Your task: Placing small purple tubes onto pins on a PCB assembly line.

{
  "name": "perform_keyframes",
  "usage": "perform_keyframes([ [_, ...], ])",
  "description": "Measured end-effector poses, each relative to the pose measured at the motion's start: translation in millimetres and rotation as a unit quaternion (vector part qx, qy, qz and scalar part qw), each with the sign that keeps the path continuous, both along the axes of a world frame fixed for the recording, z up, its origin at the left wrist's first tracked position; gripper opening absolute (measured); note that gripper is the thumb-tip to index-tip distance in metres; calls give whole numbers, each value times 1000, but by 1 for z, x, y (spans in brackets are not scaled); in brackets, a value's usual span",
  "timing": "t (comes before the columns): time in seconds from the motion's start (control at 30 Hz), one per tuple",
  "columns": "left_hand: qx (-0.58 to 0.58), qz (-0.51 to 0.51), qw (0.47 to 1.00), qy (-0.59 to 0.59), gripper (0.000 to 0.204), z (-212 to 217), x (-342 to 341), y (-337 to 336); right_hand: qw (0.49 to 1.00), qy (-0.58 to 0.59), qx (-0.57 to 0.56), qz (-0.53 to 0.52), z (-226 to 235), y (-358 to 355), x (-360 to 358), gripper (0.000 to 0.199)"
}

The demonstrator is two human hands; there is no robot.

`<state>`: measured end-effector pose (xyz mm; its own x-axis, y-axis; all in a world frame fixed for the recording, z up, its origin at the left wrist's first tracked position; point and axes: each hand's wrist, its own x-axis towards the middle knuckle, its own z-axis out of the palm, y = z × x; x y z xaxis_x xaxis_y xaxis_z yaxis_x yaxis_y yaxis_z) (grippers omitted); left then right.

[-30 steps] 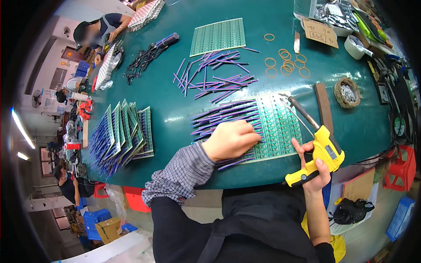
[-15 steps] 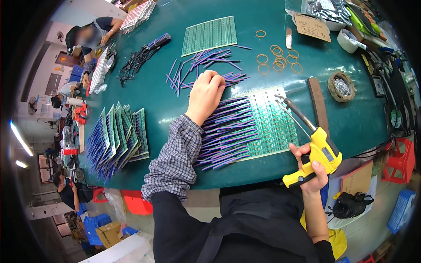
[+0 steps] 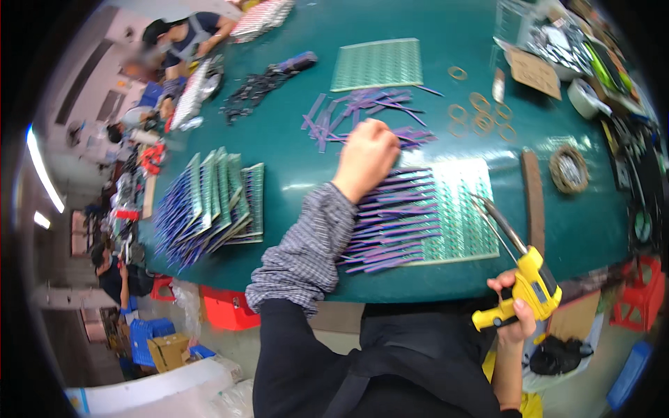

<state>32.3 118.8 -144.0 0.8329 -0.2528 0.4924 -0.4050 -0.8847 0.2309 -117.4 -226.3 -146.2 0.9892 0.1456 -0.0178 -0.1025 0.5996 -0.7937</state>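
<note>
My left hand [image 3: 368,157] is closed, its fingertips bent down at the near edge of a pile of loose purple wires [image 3: 327,125]. What it pinches, if anything, is hidden. Just below it lies a green circuit board panel [image 3: 463,223], with rows of purple wires [image 3: 397,226] spread over its left part. A yellow soldering gun [image 3: 535,285] is gripped in my right hand [image 3: 517,320]. Its metal tip and thin feed tube point up-left over the panel's right part.
Wired boards [image 3: 219,198] stand stacked at left. Beyond the loose wires lies another green panel [image 3: 380,64], with a dark wire bundle [image 3: 268,83] to its left. Rubber bands [image 3: 482,124], a brown bar [image 3: 533,202] and a round holder [image 3: 569,169] lie at right. People work at far left.
The whole view has shifted, so the table's things sit farther right in the picture. Against the panel, the soldering gun has come nearer to me. My left hand stays by the loose wires.
</note>
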Motion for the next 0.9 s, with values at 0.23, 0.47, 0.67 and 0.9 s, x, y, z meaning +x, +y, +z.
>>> perform_keyframes([
  [0.23,-71,-2,997,16,9,-14,1,-9,1000,0,13,2,-15,-16,-11,58],
  [0.47,-56,-5,998,-26,7,-12,6,-3,1000,0,8,6,-8,-11,-6,53],
  [0.67,-310,54,941,127,17,10,0,-2,999,20,8,-27,-8,-9,-5,51],
  [0.9,-396,21,891,223,19,0,2,7,1000,16,4,-6,-7,-16,-9,52],
])
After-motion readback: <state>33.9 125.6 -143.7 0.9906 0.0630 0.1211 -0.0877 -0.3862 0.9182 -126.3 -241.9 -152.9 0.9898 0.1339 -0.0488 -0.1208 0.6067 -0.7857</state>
